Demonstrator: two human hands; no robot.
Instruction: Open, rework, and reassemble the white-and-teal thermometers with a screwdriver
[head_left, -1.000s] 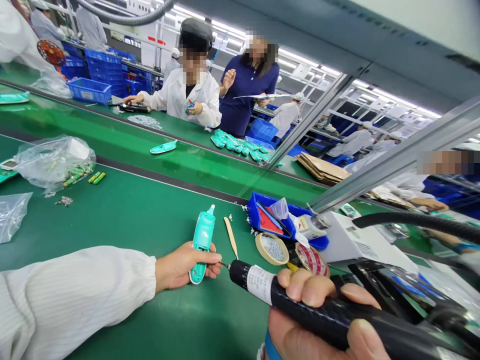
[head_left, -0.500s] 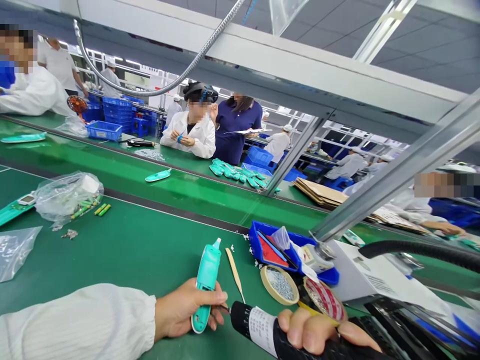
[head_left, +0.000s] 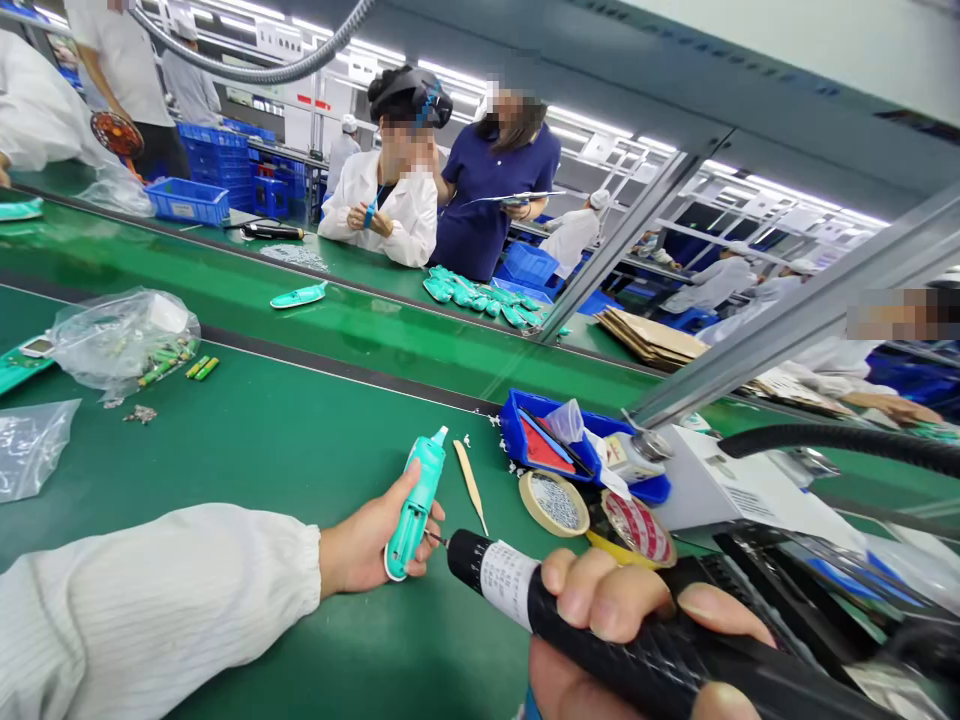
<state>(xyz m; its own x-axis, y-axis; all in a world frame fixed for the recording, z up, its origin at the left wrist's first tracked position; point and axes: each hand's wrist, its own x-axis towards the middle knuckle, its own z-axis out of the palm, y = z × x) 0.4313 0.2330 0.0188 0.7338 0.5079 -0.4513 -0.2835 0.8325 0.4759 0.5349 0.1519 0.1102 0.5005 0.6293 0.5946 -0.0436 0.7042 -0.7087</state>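
My left hand (head_left: 375, 530) grips a teal plastic handheld device (head_left: 417, 503), tilted with its nozzle end pointing up and to the right. My right hand (head_left: 600, 615) is wrapped around a black electric screwdriver (head_left: 600, 630) with a white label near its front. The screwdriver's thin bit (head_left: 435, 539) reaches the lower part of the device, though the exact contact point is too small to tell. A wooden spatula (head_left: 470, 484) lies on the green conveyor belt (head_left: 247, 470) just right of the device.
A blue tray (head_left: 540, 425) of tools, a tape roll (head_left: 553, 503) holding screws and a red-and-white tape roll (head_left: 637, 528) sit close on the right. Plastic bags (head_left: 124, 340) and loose parts lie left. A metal frame rail (head_left: 780, 310) crosses above, with co-workers across the belt.
The teal device now leans more to the right, and the screwdriver bit has moved up and left to its lower part. My view has shifted slightly.
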